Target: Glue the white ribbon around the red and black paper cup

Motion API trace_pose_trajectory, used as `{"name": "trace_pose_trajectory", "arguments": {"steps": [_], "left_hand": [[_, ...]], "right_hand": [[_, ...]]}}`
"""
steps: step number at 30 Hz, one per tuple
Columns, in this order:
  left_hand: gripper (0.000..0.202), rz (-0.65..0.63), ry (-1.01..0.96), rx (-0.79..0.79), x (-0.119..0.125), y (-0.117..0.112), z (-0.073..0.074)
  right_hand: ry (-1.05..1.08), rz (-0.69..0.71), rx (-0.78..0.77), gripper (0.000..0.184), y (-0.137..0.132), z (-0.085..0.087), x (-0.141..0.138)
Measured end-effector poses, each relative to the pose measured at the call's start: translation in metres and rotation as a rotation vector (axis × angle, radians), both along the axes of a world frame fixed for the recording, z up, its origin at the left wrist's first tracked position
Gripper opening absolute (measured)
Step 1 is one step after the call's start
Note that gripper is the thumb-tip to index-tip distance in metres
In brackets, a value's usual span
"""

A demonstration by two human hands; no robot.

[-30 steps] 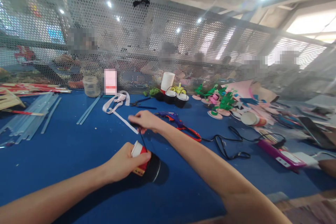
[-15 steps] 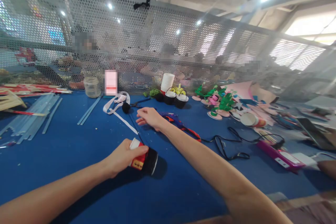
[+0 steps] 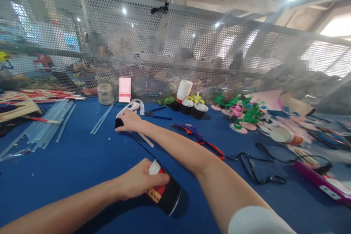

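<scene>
My left hand [image 3: 142, 181] is closed round a paper cup [image 3: 158, 191] that lies tilted on its side just over the blue table. The cup is red and white, with black cord wound round its lower part. From the cup a black cord [image 3: 145, 147] runs up to a small black ball of cord [image 3: 119, 123]. On that ball my right hand [image 3: 129, 120] is closed, its fingers over the top. Behind the right hand lies a white ribbon [image 3: 138, 103], partly covered by it.
Right of my arm lies a blue and red glue gun [image 3: 194, 133], its cable leading to a purple power strip [image 3: 318, 181]. Farther back stand two small black-and-white buckets [image 3: 188, 106], stacked white cups [image 3: 184, 89] and green pipe-cleaner plants [image 3: 251, 113]. Translucent glue sticks [image 3: 48, 126] lie left.
My right hand has moved left and taken hold of the black ball of cord. The left hand still holds the cup, and the view has shifted a little.
</scene>
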State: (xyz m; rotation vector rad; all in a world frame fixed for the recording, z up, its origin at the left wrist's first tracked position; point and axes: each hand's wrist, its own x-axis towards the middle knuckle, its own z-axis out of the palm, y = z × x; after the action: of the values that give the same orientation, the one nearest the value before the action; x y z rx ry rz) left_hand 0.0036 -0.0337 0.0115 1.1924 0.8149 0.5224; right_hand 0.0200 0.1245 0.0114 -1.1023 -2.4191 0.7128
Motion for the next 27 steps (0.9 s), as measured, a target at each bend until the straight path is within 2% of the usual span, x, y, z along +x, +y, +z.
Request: {"name": "trace_pose_trajectory", "arguments": {"steps": [3, 6, 9, 13, 16, 20, 24, 27], "left_hand": [[0.015, -0.005, 0.03, 0.002, -0.001, 0.001, 0.0], [0.014, -0.028, 0.02, 0.003, -0.001, 0.002, 0.002], [0.015, -0.038, 0.037, -0.005, 0.001, 0.003, 0.005], [0.016, -0.022, 0.037, -0.074, 0.002, 0.003, 0.005], [0.02, 0.05, 0.026, -0.108, 0.002, 0.005, 0.002], [0.027, 0.161, 0.005, -0.117, 0.001, 0.012, -0.003], [0.026, 0.275, -0.014, -0.129, 0.0, 0.017, -0.003], [0.026, 0.296, -0.01, -0.137, 0.0, 0.017, -0.002]], "right_hand": [[0.038, 0.007, -0.062, 0.037, -0.005, 0.002, -0.014], [0.129, -0.005, -0.185, 0.032, -0.01, 0.006, -0.009], [0.246, -0.028, -0.4, 0.019, -0.01, 0.01, 0.015], [0.456, -0.151, -0.639, 0.026, 0.004, 0.015, 0.061], [0.646, -0.271, -0.683, 0.037, 0.016, 0.019, 0.086], [0.786, -0.349, -0.703, 0.042, 0.022, 0.021, 0.094], [0.72, -0.374, -0.726, 0.041, 0.011, 0.011, 0.088], [0.573, -0.364, -0.697, 0.03, 0.001, 0.002, 0.082]]}}
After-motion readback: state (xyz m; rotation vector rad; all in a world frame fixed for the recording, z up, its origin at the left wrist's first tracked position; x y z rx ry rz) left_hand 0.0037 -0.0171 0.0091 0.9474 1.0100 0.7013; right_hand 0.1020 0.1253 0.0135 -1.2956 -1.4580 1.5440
